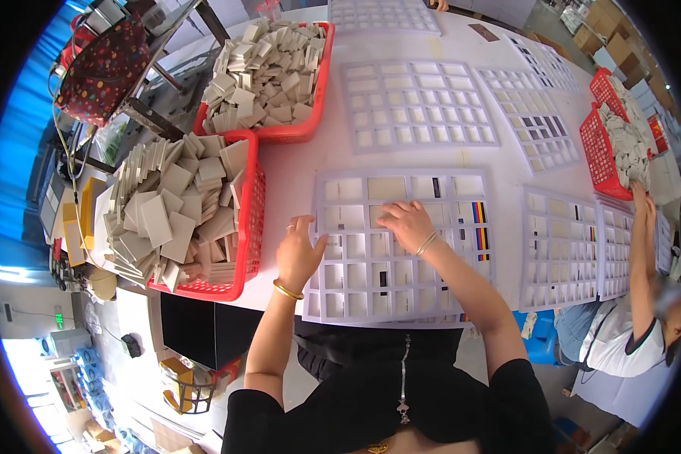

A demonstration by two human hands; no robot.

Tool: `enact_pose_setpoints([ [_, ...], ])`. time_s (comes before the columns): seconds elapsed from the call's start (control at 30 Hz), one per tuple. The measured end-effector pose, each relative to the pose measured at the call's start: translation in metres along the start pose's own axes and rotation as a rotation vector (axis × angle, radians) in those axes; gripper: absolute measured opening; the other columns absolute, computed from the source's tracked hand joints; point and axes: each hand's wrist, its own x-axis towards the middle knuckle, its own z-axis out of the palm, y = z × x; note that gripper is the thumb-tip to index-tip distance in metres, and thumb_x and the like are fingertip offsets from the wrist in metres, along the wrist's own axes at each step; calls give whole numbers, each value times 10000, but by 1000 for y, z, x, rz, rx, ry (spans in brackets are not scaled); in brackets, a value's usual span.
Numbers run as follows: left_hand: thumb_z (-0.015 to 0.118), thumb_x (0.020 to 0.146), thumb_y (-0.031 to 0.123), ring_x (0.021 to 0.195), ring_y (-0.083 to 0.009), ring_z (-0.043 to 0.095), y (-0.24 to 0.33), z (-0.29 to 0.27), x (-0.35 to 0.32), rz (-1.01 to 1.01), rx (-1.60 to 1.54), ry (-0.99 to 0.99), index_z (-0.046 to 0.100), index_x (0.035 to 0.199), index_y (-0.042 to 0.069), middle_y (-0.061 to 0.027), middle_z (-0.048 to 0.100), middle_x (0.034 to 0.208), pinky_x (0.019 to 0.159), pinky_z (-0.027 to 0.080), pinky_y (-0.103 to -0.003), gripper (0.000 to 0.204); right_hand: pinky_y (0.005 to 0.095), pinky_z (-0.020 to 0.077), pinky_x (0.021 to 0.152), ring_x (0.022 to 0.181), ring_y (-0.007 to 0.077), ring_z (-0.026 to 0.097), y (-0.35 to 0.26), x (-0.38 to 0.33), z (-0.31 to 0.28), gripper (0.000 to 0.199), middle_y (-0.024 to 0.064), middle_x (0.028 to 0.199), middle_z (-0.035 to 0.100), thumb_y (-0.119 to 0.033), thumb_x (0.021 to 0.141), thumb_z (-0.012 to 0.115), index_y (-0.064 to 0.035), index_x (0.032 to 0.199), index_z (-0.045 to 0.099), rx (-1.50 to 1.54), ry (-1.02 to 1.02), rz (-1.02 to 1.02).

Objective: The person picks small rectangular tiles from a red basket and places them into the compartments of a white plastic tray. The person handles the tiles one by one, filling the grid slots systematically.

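A white compartment tray (356, 306) lies in front of me, with printed cards, some dark or colour-striped, in its cells. A flat beige tile (387, 188) fills one upper cell. Just below it, a second beige tile (374, 217) shows partly under the fingertips of my right hand (408, 228). Those fingers are bent and spread over the cell, touching the tile or close above it; no grip on it shows. My left hand (298, 257) rests at the tray's left edge, thumb apart from the fingers, holding nothing.
Red baskets (251, 227) (324, 83) heaped with beige tiles stand on the left. More white trays (422, 144) lie beyond and to the right. At the right, a co-worker's hands (640, 198) reach to a red basket (599, 155) of pale pieces. Another person's hand (438, 4) shows at the far edge.
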Motion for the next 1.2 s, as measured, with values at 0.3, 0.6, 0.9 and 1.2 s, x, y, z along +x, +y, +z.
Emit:
enact_pose_setpoints([
  [0.3, 578, 844, 182, 792, -323, 631, 42, -43, 72, 222, 41, 58, 604, 936, 82, -107, 642, 897, 632, 511, -411, 138, 371, 376, 782, 855, 224, 568, -20, 2, -12, 104, 24, 818, 637, -161, 841, 590, -115, 933, 578, 89, 12, 119],
  [0.6, 679, 773, 410, 959, -341, 639, -48, -74, 266, -157, 601, 158, 441, 1253, 85, -210, 558, 1195, 803, 528, -443, 626, 397, 382, 792, 816, 241, 600, -29, -6, -2, 151, 48, 775, 644, -175, 811, 621, -111, 935, 566, 147, -52, 246],
  [0.9, 716, 745, 335, 987, -394, 625, -96, -49, 302, -176, 802, -117, 412, 1302, 157, -230, 492, 1276, 821, 538, -411, 659, 418, 390, 829, 840, 226, 612, -24, -7, -1, 147, 35, 783, 642, -148, 789, 614, -121, 930, 579, 185, -81, 291],
  [1.2, 697, 755, 251, 937, -383, 612, -60, -51, 289, 96, 318, 363, 526, 1127, 172, -140, 498, 1158, 713, 527, -474, 418, 422, 391, 846, 863, 240, 609, -25, -15, 2, 161, 45, 809, 649, -148, 800, 604, -103, 949, 564, 203, -36, 286],
])
